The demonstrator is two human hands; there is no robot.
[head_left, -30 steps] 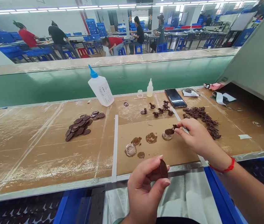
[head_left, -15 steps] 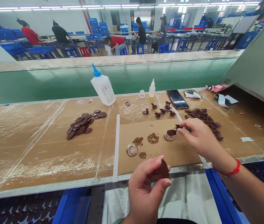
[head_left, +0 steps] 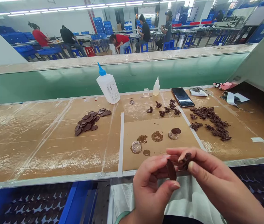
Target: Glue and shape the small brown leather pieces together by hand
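Note:
Between thumb and fingers, my left hand [head_left: 154, 185] pinches a flat dark brown disc [head_left: 171, 170], turned nearly edge-on. Close beside it, my right hand [head_left: 206, 174] grips a small dark brown figurine [head_left: 186, 160] whose exact shape I cannot make out. Both hands are over the table's near edge. Beyond them, another brown disc [head_left: 176, 131] rests on a clear round cup [head_left: 173, 135]. A second clear cup [head_left: 136, 147] stands to the left, among wet brown smears [head_left: 157, 136] on the cardboard.
Brown discs [head_left: 87, 122] lie piled at left, and loose figurines [head_left: 212, 121] at right. Several figurines on bases [head_left: 167, 109] stand behind the cardboard. A large blue-capped bottle [head_left: 108, 88], a small dropper bottle [head_left: 156, 87] and a phone [head_left: 182, 97] are along the back. Blue crates [head_left: 38, 199] sit below.
My right hand has come back from the far clear cup towards my left hand, carrying a figurine. The disc stays in my left hand. The view has shifted slightly.

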